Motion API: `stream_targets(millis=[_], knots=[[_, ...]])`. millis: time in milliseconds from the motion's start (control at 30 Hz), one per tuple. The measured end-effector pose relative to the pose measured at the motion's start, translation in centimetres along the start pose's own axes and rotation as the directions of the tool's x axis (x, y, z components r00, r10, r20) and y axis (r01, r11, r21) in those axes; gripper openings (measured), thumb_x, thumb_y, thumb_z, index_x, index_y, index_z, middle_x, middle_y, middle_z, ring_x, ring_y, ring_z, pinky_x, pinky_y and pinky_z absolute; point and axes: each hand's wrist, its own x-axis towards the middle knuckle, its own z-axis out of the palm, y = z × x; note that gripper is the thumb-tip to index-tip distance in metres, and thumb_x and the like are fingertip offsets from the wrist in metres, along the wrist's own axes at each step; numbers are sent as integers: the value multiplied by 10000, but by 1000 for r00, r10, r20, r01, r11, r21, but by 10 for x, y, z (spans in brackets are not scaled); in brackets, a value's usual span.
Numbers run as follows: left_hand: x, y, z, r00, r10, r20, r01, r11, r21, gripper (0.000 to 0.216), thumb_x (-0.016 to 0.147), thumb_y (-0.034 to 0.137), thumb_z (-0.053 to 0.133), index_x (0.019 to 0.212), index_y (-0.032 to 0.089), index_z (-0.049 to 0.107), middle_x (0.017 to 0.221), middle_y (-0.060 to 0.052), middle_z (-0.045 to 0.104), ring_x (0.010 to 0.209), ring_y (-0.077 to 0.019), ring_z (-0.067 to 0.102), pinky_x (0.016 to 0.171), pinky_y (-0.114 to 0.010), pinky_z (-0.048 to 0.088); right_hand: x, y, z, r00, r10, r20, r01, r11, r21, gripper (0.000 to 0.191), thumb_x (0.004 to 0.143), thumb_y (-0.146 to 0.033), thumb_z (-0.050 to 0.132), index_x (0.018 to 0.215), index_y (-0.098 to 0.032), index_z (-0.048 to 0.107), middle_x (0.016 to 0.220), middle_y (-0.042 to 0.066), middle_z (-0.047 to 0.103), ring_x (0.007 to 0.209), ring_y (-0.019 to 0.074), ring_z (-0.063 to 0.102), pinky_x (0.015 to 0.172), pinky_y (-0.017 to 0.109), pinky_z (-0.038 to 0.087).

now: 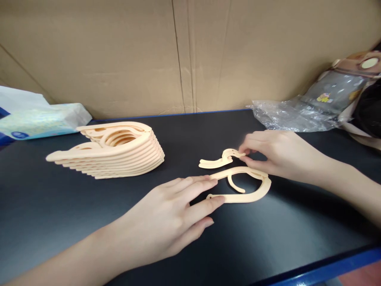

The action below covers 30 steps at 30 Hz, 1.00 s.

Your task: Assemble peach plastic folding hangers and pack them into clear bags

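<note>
A cream plastic folding hanger lies on the dark table, its two arms bent round toward my left hand. The outstretched fingers of my left hand are apart, with fingertips resting on the ends of both arms. Just behind it is a smaller cream plastic hook piece, with a curved end and a long tail. My right hand pinches its right end between thumb and fingers. To the left stands a neat stack of folded cream hangers, touched by neither hand.
A soft tissue pack sits at the back left. Clear plastic wrapping and a transparent bottle with a brown top lie at the back right, beside a dark bag. A cardboard wall rises behind the table.
</note>
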Motion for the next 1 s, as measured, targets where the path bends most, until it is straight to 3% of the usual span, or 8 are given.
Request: stream_targets(millis=[300,400,467,533,633,733,867,1000], knots=[[0,1,1,1000,8,0,-8,1000,4,322,997,258,478,1287,199,605,1376,-103,602,1239,-269,590,970,-435,552,-1,-4,0,990,8,-140,22,977,210,102,849,-182,534,842,-179,636,789,23,634,713,167,592,654,296,444],[1,1,0,1000,13,-15,-13,1000,6,307,1001,262,471,1260,191,620,1364,-96,610,1219,-259,598,963,-414,552,-1,-11,0,977,74,-199,-6,947,320,74,824,-153,569,822,-175,640,762,1,636,690,135,588,652,266,447],[2,1,-1,998,42,-44,-41,999,21,283,1002,240,472,1222,173,637,1327,-86,636,1201,-237,602,974,-376,538,0,-18,-1,977,149,-152,-62,881,470,61,823,-153,598,813,-184,650,741,-26,646,668,106,587,648,235,449],[1,3,-2,990,96,-101,-89,993,74,250,990,194,503,1189,153,648,1281,-73,665,1208,-219,588,1022,-347,495,0,-26,-2,982,187,-31,-128,773,622,67,830,-157,614,801,-197,659,732,-48,655,669,90,588,655,211,454],[1,5,-3,973,150,-173,-113,973,202,254,945,141,585,1194,143,637,1301,-57,656,1269,-221,531,1131,-372,379,1,-37,-4,975,168,143,-218,626,749,89,831,-155,628,760,-202,656,724,-62,645,680,79,581,656,189,455],[2,6,-3,967,122,-223,-54,956,289,308,950,172,590,1257,142,594,1318,-59,642,1277,-228,515,1151,-416,330,0,-47,-6,965,122,230,-260,521,813,84,827,-165,642,746,-188,651,709,-57,624,664,74,568,638,180,452],[6,6,-4,973,57,-222,-3,972,236,246,998,266,517,1175,129,619,1159,-68,698,1050,-224,615,912,-370,480,0,-55,-8,959,72,274,-279,402,872,78,829,-200,663,758,-170,648,674,-49,605,632,73,539,592,176,440],[7,6,-3,984,46,-173,-17,987,161,201,1000,263,514,1099,127,624,997,-45,705,786,-184,595,663,-319,471,0,-59,-10,958,39,284,-276,393,877,105,866,-244,655,792,-170,659,696,-37,629,645,77,549,596,180,442]])
